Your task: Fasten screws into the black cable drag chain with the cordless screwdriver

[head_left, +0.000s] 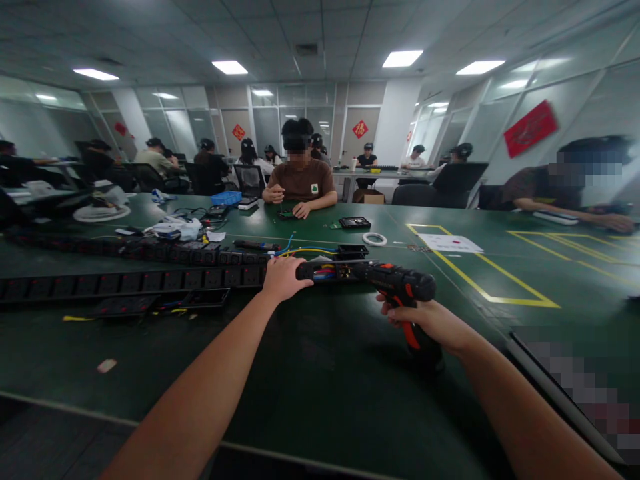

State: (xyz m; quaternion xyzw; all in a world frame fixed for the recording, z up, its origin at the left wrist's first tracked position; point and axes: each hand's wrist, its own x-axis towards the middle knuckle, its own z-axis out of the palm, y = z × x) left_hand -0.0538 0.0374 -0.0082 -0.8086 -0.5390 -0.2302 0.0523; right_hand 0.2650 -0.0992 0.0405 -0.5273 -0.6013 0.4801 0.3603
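Observation:
A long black power strip [135, 283] with a row of sockets lies across the green table. Over its right part my left hand [286, 277] is closed, gripping the housing. To the right of that hand the housing is uncovered, and colored wires [325, 272] show inside. My right hand [425, 320] is wrapped round the grip of a black and orange cordless drill [400, 281]. The drill points left, its nose close to the strip's uncovered end. Whether the tip touches anything I cannot tell.
Behind the strip lies another socket strip [170, 253]. Loose black covers [125, 306] lie in front at left. A white tape roll [375, 239] and paper sheet [450, 243] are farther right. A person [303, 180] works across the table; another sits at right.

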